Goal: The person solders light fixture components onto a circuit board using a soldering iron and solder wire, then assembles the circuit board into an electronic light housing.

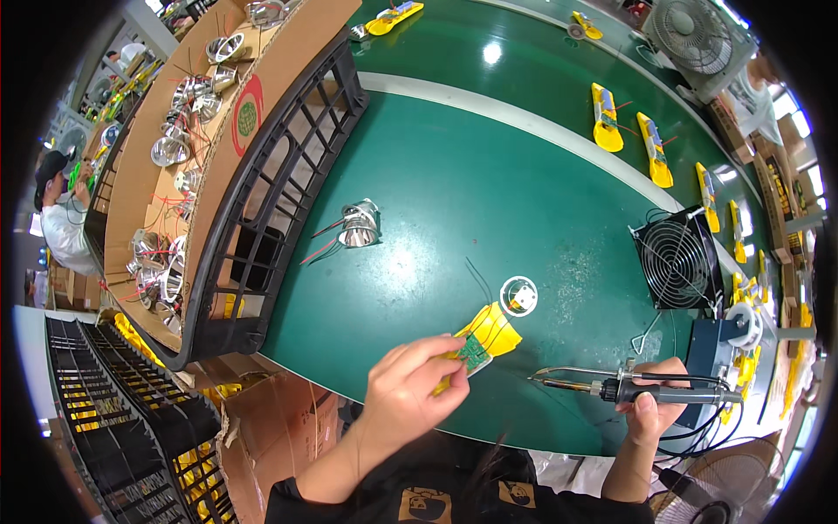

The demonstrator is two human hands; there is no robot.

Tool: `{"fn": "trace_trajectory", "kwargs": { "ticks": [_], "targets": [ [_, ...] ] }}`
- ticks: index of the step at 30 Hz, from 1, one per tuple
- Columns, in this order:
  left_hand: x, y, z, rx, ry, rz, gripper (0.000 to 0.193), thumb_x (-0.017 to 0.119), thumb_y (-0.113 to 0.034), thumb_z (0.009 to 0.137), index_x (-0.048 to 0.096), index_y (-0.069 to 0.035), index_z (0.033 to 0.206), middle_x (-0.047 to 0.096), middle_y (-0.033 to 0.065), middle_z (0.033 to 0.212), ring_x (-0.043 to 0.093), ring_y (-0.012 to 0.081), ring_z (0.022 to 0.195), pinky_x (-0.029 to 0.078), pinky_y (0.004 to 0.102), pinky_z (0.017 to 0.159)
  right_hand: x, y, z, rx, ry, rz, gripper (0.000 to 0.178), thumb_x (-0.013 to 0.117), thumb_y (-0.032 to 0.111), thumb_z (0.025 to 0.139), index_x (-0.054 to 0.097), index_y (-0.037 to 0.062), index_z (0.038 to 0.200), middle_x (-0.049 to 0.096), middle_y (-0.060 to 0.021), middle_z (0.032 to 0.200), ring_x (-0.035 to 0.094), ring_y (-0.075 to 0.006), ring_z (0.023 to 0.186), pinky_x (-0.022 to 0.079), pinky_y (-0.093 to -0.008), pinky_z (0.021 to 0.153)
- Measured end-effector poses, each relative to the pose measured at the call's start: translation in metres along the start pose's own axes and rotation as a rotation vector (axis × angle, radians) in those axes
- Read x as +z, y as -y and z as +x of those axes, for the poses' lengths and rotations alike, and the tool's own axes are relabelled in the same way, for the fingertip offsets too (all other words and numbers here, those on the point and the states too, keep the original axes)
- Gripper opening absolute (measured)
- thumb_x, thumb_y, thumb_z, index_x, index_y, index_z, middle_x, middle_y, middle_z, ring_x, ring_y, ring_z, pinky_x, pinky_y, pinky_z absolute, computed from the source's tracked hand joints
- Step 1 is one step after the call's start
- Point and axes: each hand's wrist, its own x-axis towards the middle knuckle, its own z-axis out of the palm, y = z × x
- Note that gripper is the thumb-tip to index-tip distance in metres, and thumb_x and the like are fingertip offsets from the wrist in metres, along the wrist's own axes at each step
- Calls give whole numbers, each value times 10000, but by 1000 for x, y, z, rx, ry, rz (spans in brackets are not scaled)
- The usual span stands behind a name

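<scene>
My left hand (415, 380) pinches a small green circuit board (474, 352) at the lower end of a yellow plastic housing (502, 327). Thin dark wires run from the board to a round, white-rimmed lamp head (518, 297) at the housing's far end. My right hand (653, 406) is wrapped round a soldering iron (608, 390) with a thin metal tube along its top. Its tip points left toward the board and stays a short way off it. A pair of silvery reflector cups (358, 225) with red and dark wires lies farther left on the green table.
A black crate (288, 166) and a cardboard box (301, 31) holding many reflectors border the left side. At the right stands a black square fan (676, 259), beside a dark blue box (711, 349). Beyond a pale rail (471, 105), several yellow housings (604, 118) lie on a green belt.
</scene>
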Motion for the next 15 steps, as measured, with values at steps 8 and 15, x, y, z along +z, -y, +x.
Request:
{"fn": "trace_trajectory", "kwargs": {
  "ticks": [8,15],
  "targets": [
    [-50,21,9,157,173,-16,165,590,28,621,636,-36,766,602,65,806,570,227,707,460,307,628,-13,2,-25,-6,-105,-58,336,644,241,704,490,-51,767,473,-89,615,484,-116,373,387,-206,342],
    [-101,8,-40,73,509,256,265,662,-69,582,664,-160,831,534,-33,719,483,141,650,379,266,576,-11,3,-24,28,-118,-104,341,642,251,702,476,-37,778,483,-90,637,470,-105,370,374,-181,332]
  ]
}}
